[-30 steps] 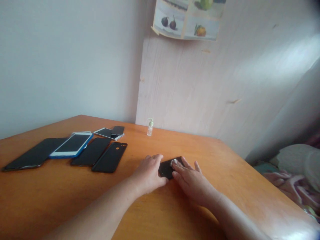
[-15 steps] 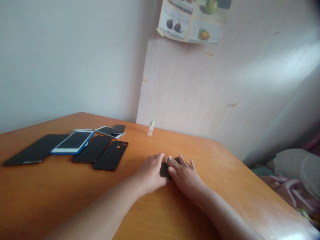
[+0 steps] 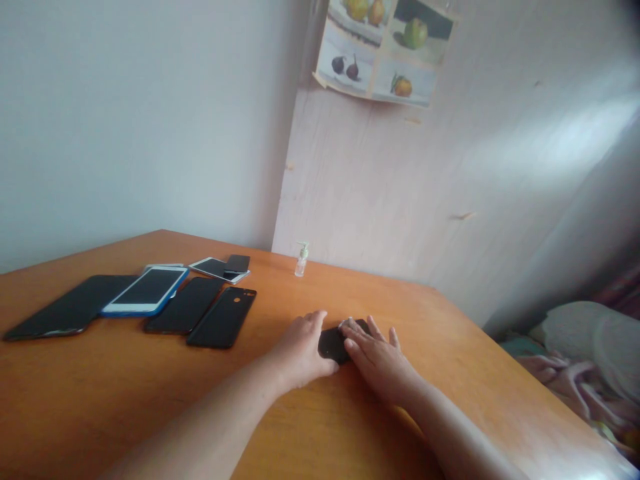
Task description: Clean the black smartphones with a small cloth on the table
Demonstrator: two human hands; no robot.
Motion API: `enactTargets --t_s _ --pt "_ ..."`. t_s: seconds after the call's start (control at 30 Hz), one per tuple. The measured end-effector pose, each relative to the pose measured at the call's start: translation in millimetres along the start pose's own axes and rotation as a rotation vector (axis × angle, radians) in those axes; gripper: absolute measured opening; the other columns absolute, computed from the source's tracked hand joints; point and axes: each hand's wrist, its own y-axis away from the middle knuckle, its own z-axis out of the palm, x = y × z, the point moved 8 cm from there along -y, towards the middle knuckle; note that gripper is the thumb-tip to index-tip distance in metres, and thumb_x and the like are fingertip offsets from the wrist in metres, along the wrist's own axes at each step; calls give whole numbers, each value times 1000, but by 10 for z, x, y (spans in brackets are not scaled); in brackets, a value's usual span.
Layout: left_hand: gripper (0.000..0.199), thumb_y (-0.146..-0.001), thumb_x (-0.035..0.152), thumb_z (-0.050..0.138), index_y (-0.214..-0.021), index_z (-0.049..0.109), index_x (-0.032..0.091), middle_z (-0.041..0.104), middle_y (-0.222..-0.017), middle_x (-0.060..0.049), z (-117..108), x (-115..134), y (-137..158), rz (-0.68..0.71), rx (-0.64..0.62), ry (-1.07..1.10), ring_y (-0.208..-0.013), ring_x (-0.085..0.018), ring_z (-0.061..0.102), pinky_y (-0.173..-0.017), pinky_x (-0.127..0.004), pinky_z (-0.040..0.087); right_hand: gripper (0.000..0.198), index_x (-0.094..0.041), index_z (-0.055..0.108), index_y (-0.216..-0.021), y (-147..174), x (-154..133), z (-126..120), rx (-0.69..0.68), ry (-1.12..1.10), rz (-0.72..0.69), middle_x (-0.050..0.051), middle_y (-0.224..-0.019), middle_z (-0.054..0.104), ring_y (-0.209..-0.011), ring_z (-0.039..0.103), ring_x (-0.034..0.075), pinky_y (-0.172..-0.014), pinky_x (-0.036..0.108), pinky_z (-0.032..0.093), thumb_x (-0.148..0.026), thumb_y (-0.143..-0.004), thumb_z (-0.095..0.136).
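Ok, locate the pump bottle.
In the head view, the clear pump bottle stands just left of centre near the far edge of the table, beyond the left hand.

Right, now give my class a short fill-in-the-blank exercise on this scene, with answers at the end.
1. The left hand holds the black device, while the right hand presses a small wipe, coloured ____, on it.
2. The white-fronted device has a ____ case.
3. The clear bottle stands ____, not tipped over.
4. The hanging sheet shows painted ____.

Missing words: white; blue; upright; fruit.
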Motion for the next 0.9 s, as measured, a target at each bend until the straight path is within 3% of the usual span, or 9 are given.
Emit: enactTargets --t_s 0.07,0.13,0.3,0.37,0.5,0.6,0.67,0.8,0.9 --pt "73 -62 39 72 -127 47 17 62 -117 -14 -15 11 2 12 0 1 -108 -29 59 -91 -37 46 55 -38 33 -147 106 -224 21 -49 -46 -146 -4 -156 27 -146 6 30 -110 68 0 -57 -98 14" --pt "63 -64 38 71 -120 51 18 63 -115 -13 -30 26 5 22 -6 -7 -106 -29 60 -89 -37 47 55 -39 33 -146 146 -273 19 -75 -59 -189 -4 -155 28 -146 7 30 -110 67 -1 -57 -98 14" --pt "51 -63 35 71 -109 56 20 62 -115 -12 -46 91 11 65 -49 -61 -107 -29 58 -90 -38 46 56 -31 32 -148 41 251 -56 -47 25 79 0 -156 26 -145 6 34 -106 74 3 -53 -99 16" --pt "48 -64 32 70 -108 56 20 63 -112 -12 -43 101 11 75 -59 -70 -106 -28 58 -89 -37 47 56 -29 31 -148 71 294 -80 -49 39 98 2 -156 26 -145 6 34 -106 74 4 -51 -99 19" --pt "47 -66 33 69 -109 55 21 63 -112 -12 -34 76 7 76 -46 -68 -106 -29 58 -89 -37 46 56 -27 29 -150 293 -169 -107 -100 -4 -133 5 -155 30 -146 10 30 -111 67 1 -49 -99 24" --pt "45 -69 34 67 -110 54 21 63 -110 -11 -30 61 5 82 -39 -63 -105 -28 58 -88 -36 46 53 -31 26 -150 423 -428 -121 -148 -57 -274 2 -155 30 -145 15 27 -114 61 3 -47 -100 24" --pt "43 -69 33 67 -108 55 21 64 -107 -10 -30 67 5 96 -44 -64 -103 -27 58 -86 -36 46 53 -31 27 -150 389 -333 -135 -140 -40 -225 2 -155 30 -145 17 28 -113 64 4 -46 -99 25" --pt "37 -68 29 66 -102 57 21 63 -102 -8 -35 83 4 114 -63 -73 -100 -27 57 -84 -35 45 55 -22 37 -147 262 68 -190 -63 74 8 10 -153 34 -143 19 35 -108 72 4 -45 -98 26" --pt "37 -68 27 66 -104 56 21 62 -103 -8 -36 88 7 123 -65 -75 -101 -26 57 -85 -35 44 54 -19 37 -147 314 -53 -212 -55 77 -35 12 -152 35 -144 20 33 -110 68 4 -42 -98 29"
